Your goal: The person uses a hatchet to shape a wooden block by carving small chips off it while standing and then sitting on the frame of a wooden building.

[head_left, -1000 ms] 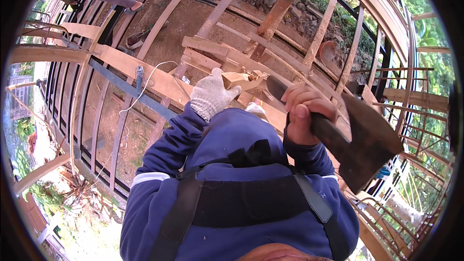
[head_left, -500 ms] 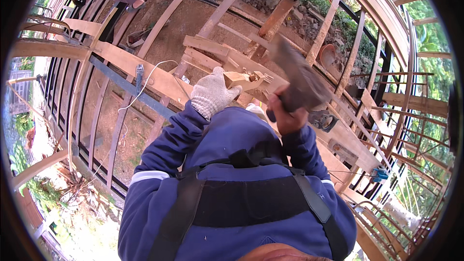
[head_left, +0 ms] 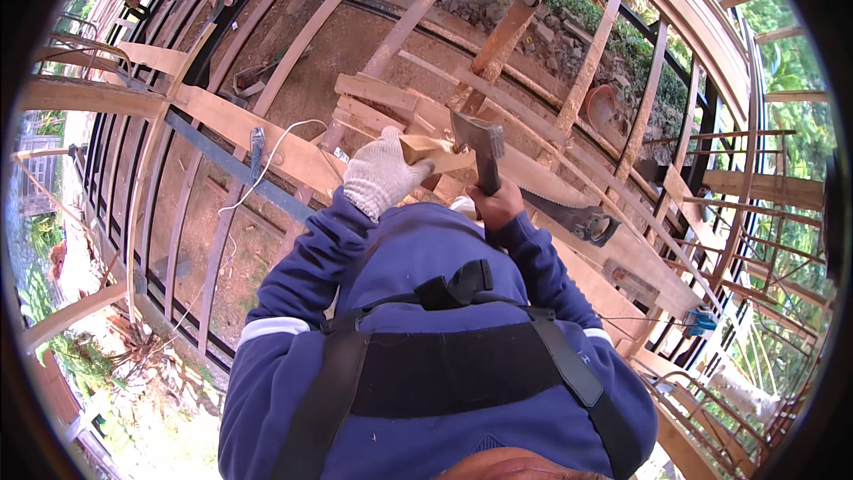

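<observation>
Hatchet and right hand have swung down and inward: a second ago the head hung large and high, out past the right-hand fingers, half a second later it was a blur above them, and now it stands sharp just ahead of them, at the far end of the block from the left fingers. That looks like the low end of a chopping stroke; whether the edge is biting into wood or only beside it, I cannot tell. The left hand, in a knitted glove, has hardly shifted, so the block seems well steadied.

Right-hand fingers are curled round the handle, closed on it. Gloved fingers and thumb pinch the block's near end, which lies between them and points rightward toward the blade.

The block is short, pale and yellowish, its upper side rough and splintered beyond the glove's fingertips, with curled shavings there. A saw lies to the right of the right-hand fingers, on a long board, in plainer view than a second ago.
</observation>
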Demonstrator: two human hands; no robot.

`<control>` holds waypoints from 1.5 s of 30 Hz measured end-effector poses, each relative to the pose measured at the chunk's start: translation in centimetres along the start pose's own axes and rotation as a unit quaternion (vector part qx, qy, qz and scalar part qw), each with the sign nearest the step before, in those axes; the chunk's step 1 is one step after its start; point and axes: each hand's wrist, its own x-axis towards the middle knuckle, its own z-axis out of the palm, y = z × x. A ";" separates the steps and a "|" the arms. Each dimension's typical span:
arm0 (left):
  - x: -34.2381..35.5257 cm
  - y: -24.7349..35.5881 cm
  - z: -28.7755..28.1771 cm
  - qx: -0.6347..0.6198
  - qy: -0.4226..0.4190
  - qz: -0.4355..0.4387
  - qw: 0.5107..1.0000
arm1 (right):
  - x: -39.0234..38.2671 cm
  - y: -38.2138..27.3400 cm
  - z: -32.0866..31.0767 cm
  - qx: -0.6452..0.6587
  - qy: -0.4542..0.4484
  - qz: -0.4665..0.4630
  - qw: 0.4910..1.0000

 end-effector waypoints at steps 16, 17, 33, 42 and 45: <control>-1.1 0.5 0.1 0.036 -0.008 0.009 0.999 | 1.5 3.0 1.1 -0.163 0.038 -0.030 0.985; -0.9 0.1 0.2 0.030 -0.008 -0.002 1.000 | 2.2 2.2 0.9 -0.117 0.037 -0.023 0.992; 0.0 2.1 0.4 0.031 0.000 0.027 0.999 | 1.7 5.4 3.5 -0.080 0.057 0.001 0.995; 0.3 0.7 2.7 0.024 0.003 0.123 0.992 | -0.2 5.6 5.1 -0.015 0.046 -0.024 0.999; 0.0 3.4 2.7 0.046 0.001 0.152 0.987 | 0.0 6.8 4.9 0.015 0.077 -0.027 0.997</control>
